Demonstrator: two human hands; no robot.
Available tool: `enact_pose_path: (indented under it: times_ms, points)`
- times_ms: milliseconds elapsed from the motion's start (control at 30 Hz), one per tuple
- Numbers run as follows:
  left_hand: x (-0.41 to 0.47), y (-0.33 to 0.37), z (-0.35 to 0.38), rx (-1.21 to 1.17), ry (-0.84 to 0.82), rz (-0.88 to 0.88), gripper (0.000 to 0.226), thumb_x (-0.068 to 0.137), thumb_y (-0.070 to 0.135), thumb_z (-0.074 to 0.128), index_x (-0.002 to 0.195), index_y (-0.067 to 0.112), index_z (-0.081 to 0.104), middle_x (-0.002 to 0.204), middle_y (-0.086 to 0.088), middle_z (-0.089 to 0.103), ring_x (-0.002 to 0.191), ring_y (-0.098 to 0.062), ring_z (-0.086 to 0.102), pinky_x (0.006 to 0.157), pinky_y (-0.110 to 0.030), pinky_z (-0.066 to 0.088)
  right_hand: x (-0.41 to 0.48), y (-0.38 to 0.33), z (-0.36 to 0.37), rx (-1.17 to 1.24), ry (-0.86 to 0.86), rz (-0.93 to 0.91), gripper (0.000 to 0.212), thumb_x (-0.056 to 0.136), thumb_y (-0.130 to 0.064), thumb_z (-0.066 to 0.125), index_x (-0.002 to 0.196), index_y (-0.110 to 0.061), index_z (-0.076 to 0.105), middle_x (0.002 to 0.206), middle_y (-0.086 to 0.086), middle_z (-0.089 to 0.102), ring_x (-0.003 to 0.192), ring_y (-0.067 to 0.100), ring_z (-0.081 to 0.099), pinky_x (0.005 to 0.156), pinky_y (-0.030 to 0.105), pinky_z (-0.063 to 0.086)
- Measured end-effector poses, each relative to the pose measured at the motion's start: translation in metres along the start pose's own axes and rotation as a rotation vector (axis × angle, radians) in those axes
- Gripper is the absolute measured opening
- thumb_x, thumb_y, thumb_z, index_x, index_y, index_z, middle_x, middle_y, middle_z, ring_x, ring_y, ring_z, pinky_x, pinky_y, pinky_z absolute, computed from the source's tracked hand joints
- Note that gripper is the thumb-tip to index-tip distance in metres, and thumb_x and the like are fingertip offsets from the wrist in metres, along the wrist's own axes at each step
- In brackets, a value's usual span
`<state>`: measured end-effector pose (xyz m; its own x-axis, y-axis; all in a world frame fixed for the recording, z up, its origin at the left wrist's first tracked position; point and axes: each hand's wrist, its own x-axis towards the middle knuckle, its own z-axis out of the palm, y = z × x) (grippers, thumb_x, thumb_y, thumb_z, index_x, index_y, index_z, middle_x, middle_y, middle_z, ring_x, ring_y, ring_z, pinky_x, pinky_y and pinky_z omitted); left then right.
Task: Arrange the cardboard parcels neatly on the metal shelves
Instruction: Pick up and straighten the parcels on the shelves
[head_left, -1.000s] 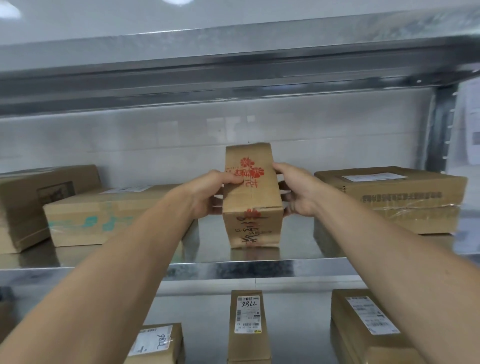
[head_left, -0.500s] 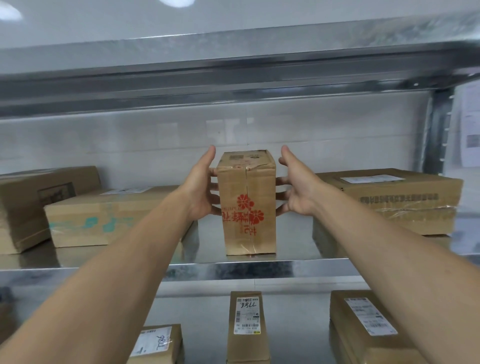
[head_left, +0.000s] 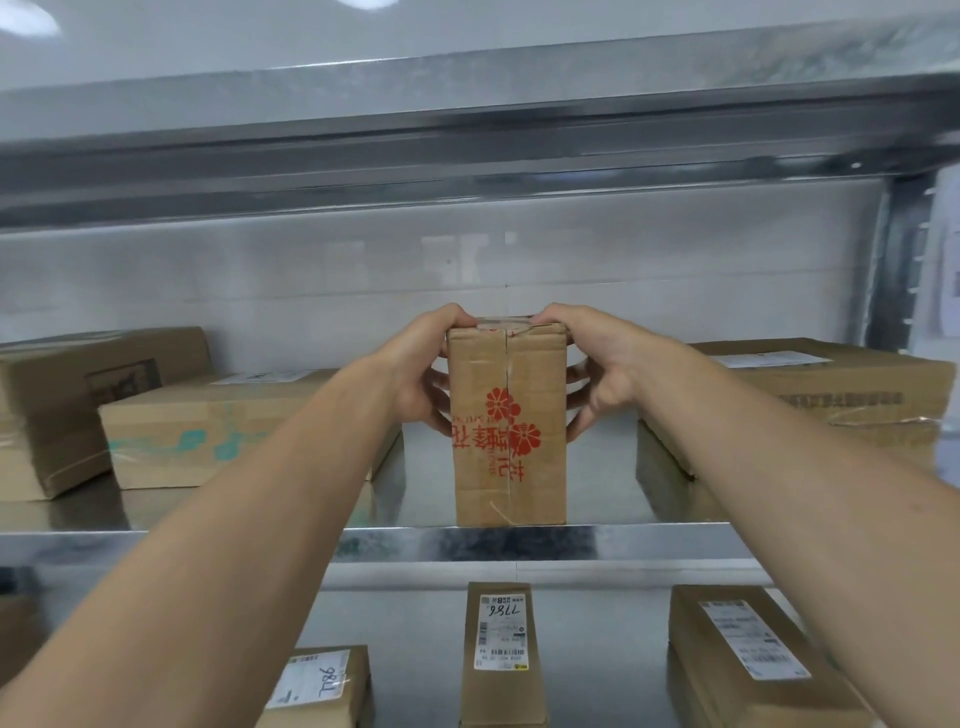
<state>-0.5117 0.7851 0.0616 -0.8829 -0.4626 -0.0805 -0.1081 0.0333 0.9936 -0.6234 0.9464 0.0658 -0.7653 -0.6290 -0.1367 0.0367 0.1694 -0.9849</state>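
Flower box (head_left: 506, 426): tall brown cardboard parcel with red flowers and red writing on the front; stands upright at the front edge of the middle shelf (head_left: 649, 543), held between both hands.
Left hand (head_left: 421, 374): on the left side of the flower box; fingers curled over its top left edge and along its side, gripping it.
Right hand (head_left: 597, 369): on the right side of the flower box; fingers curled over its top right edge and along its side, gripping it.
Teal-marked box (head_left: 208, 431): flat brown parcel to the left of the flower box, same shelf, partly hidden by the left arm.
Far-left box (head_left: 62, 405): farther left of the flower box, past the teal-marked box; touching it or not, cannot tell.
Wide box (head_left: 831, 395): to the right of the flower box, same shelf, white label on top.
Narrow parcel (head_left: 501, 649): right below the flower box, one shelf down, white label facing up.
Labelled parcel (head_left: 322, 686): below and left of the flower box.
Big parcel (head_left: 743, 660): below and right of the flower box.
Top shelf (head_left: 467, 130): grey metal, above the flower box.
Wall (head_left: 311, 280): white, behind the flower box.
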Motion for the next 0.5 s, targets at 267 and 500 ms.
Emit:
enact_pose_path:
  times_ms: [267,500]
  points:
    - [-0.0013,0.0022,0.0061,0.007,0.028,0.032,0.018,0.089,0.033,0.053,0.095,0.016,0.056,0.107,-0.019,0.059,0.098,-0.042,0.063,0.094,-0.067,0.049,0.0049,-0.0020,0.0032,0.010,0.005,0.010,0.045,0.086,-0.029,0.068,0.130,-0.027,0.060,0.132,0.022,0.046,0.119,0.054,0.049,0.085,0.085,0.040]
    - [-0.0016,0.0012,0.0059,0.030,0.048,0.054,0.020,0.090,0.035,0.053,0.098,0.017,0.055,0.107,-0.019,0.058,0.100,-0.042,0.062,0.096,-0.067,0.048,0.0008,-0.0019,0.0042,0.005,0.004,-0.017,0.040,0.090,-0.029,0.066,0.129,-0.026,0.060,0.132,0.023,0.047,0.120,0.054,0.050,0.090,0.083,0.041]
